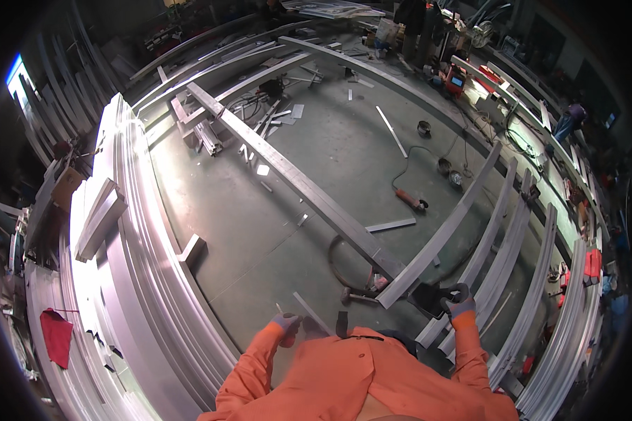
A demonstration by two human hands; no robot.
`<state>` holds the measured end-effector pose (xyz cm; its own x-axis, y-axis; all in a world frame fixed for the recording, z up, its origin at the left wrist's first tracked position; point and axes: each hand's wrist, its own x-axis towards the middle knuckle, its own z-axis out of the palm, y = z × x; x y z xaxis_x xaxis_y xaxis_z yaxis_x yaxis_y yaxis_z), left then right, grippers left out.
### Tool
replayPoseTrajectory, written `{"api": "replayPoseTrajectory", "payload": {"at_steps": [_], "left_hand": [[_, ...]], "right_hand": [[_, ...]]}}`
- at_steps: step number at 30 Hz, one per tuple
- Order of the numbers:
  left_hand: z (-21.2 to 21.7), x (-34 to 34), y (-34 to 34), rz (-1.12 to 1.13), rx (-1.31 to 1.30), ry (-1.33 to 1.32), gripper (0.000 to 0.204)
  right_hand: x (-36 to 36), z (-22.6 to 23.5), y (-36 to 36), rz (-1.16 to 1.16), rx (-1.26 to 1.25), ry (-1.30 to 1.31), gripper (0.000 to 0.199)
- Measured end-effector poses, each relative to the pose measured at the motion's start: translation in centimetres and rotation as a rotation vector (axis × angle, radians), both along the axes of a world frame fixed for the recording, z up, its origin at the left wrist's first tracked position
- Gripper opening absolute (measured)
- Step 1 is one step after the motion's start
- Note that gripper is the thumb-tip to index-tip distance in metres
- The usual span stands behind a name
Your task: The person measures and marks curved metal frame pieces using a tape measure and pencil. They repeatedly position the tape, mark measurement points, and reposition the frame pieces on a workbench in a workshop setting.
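The left hand (pixel 286 324), in a grey glove with an orange sleeve, is clenched around a thin pale rod (pixel 279 309) whose tip sticks up just above the fist. The right hand (pixel 458 303), gloved the same way, grasps a dark tool (pixel 434 298) held against the near end of a metal bar (pixel 439 242) that slants up to the right. That bar meets a long beam (pixel 295 179) running diagonally across the green floor (pixel 225 224). Just left of the joint a hammer (pixel 358 297) lies on the floor, with a dark hose (pixel 332 256) looping near it. A short flat strip (pixel 312 313) lies between the 2 hands. Farther out, an angle grinder (pixel 412 201) rests on the floor with its cable trailing away. Stacked curved metal profiles (pixel 130 231) fill the left side, and a red rag (pixel 56 335) lies on them near the lower left. More curved bars (pixel 534 295) lie in a row on the right.
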<state>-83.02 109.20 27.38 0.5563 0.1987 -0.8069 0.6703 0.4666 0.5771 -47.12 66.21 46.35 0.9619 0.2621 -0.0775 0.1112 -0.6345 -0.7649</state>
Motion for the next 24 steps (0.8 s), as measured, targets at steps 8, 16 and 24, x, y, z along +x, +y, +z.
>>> {"api": "replayPoseTrajectory", "payload": {"at_steps": [8, 16, 24], "left_hand": [[15.2, 8.2, 4.0, -0.103, -0.014, -0.418, 0.049], [14.6, 8.3, 7.9, -0.266, 1.148, -0.799, 0.028], [19.4, 12.2, 8.9, 0.091, 0.333, -0.43, 0.043]], "right_hand": [[-8.6, 7.7, 18.3, 0.201, 0.665, 0.997, 0.071], [-11.3, 4.7, 26.2, 0.668, 0.573, 0.861, 0.08], [-9.5, 6.4, 26.8, 0.725, 0.366, 0.683, 0.093]]}}
